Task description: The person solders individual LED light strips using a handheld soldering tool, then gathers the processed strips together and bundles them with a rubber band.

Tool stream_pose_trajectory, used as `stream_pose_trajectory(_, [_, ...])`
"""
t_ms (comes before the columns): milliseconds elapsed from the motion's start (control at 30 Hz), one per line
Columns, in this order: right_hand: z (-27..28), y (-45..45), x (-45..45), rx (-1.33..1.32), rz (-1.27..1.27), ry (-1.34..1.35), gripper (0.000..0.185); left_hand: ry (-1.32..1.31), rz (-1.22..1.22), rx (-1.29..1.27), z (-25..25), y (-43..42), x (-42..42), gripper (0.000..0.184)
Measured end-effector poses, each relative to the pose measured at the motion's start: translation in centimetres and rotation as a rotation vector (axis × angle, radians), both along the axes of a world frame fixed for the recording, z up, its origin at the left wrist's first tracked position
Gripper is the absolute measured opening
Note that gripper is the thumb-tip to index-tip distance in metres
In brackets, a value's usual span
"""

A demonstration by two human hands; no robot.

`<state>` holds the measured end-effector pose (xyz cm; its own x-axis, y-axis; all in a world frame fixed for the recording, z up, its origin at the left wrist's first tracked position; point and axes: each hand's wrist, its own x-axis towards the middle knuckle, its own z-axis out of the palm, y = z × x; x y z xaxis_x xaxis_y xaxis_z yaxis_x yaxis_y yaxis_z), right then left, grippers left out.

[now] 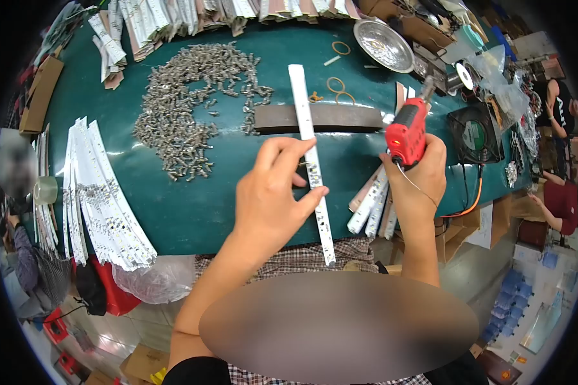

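My left hand [263,189] is closed on a narrow white LED strip board [300,99], thumb and fingers at its edges. The board is tilted, its far part across a dark brown bar [353,119] and its near end by the table's front edge. Small components dot the board's nearer half. In my right hand [420,179] is a red soldering gun [406,133], tip pointing away and up, apart from the board. A thin wire runs from it over the hand. Several strip boards [369,212] lie just left of my right wrist.
Small metal parts [173,96] are heaped on the green table [192,224]. Strip boards [109,205] fan out at left, with more bundles [154,22] along the back. A metal bowl [384,46], solder spool [464,76] and black fan [474,135] stand right. Other people [559,199] are at far right.
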<state>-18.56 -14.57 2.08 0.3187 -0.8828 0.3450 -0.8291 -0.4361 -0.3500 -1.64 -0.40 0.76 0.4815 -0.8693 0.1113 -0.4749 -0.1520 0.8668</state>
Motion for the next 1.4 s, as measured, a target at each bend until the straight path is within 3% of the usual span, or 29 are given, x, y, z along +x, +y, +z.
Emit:
stream_pose_trajectory(100, [-0.2,0.1,-0.1,0.025,0.023,-0.077,0.067,0.261,0.013,-0.057,0.3,0.3,-0.4,0.062])
stream_pose_trajectory(233, [-1.6,-1.0,-0.5,0.121,-0.067,-0.219,0.063,0.209,0.083,-0.054,2.7,1.9,1.5,0.059])
stream_pose_trajectory(433, [-0.5,-0.7,-0.6,0.232,-0.17,-0.366,0.061,-0.1,0.42,0.128,5.3,8.1,9.3,0.062])
stream_pose_trajectory(533, [-0.2,-0.4,-1.2,0.188,0.004,-0.643,0.052,-0.242,0.539,0.231,4.9,12.0,13.4,0.056])
stream_pose_trajectory(633, [1.0,0.3,-1.8,0.266,-0.025,-0.758,0.051,-0.322,0.597,0.314,4.1,14.3,16.0,0.056])
stream_pose_trajectory(833, [6.0,3.0,-2.2,0.325,-0.056,-0.716,0.045,-0.497,0.629,0.451,3.5,15.4,17.0,0.058])
stream_pose_trajectory(900, [6.9,3.4,-3.0,0.3,0.093,-0.71,0.047,-0.636,0.679,0.522,3.4,15.1,16.6,0.054])
stream_pose_trajectory(967, [7.2,3.9,-3.4,0.341,0.076,-0.731,0.052,-0.736,0.723,0.558,4.0,13.9,15.1,0.044])
stream_pose_trajectory(1067, [7.4,5.5,-2.3,0.415,0.128,-0.849,0.059,-0.627,0.573,0.397,4.5,11.0,11.9,0.03])
stream_pose_trajectory(1167, [7.7,6.6,-1.4,0.497,0.127,-0.807,0.062,-0.595,0.376,0.171,2.8,6.9,9.3,0.012])
stream_pose_trajectory(1400, [8.2,7.9,-1.4,0.576,0.11,-0.798,0.062,-0.64,0.327,0.162,-0.2,2.3,9.5,0.011])
